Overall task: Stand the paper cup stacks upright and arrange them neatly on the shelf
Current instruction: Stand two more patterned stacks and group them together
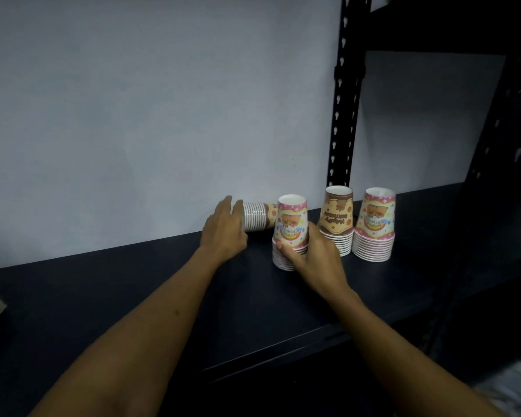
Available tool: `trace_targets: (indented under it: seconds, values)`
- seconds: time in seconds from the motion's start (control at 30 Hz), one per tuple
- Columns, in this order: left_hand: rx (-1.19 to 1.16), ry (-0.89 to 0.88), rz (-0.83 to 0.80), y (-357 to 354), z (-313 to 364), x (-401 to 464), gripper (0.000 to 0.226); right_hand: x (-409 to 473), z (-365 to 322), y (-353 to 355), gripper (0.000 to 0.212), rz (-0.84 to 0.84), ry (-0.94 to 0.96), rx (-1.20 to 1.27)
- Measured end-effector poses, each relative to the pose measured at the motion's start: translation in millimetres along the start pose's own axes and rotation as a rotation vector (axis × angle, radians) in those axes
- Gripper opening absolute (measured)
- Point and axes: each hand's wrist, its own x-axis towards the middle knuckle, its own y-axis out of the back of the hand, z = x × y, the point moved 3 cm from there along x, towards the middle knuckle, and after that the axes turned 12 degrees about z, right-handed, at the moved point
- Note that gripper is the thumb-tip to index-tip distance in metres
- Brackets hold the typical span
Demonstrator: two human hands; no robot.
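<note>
Right hand grips the upright pink stack; left hand clasps the toppled stack (lying sideways)

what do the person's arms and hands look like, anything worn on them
Both arms are bare up to the frame edge: no sleeves, gloves, watch or bracelets in view. The left hand and right hand show no rings that can be made out in this dim light.
</note>
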Motion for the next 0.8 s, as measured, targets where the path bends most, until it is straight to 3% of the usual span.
trace_targets:
  seconds: [0.1, 0.17, 0.23, 0.37, 0.6, 0.8]
  values:
    - [0.008, -0.129, -0.115, -16.5, 0.5, 21.7, 0.094, 3.3, 2.3, -3.5, 0.058, -0.005, 0.005, 0.022]
    - [0.008, -0.164, -0.174, -27.8, 1.7, 29.0, 0.093, 5.3, 3.2, -4.8, 0.057, -0.008, 0.000, 0.023]
    - [-0.055, -0.096, -0.200, -36.3, 0.3, 29.6, 0.087, 6.2, 4.5, -6.1, 0.058, -0.020, -0.011, 0.036]
    - [-0.157, 0.072, -0.010, -30.6, -9.0, 22.8, 0.065, 6.3, 4.8, -5.3, 0.059, -0.034, -0.022, 0.057]
    - [-0.538, 0.467, 0.097, -10.4, -46.9, -34.1, 0.059, 5.9, 1.2, -3.0, 0.060, -0.109, -0.053, 0.078]
    - [-0.617, 0.504, 0.010, 15.9, -44.4, -66.1, 0.063, 6.8, -1.5, -3.9, 0.065, -0.168, -0.104, 0.081]
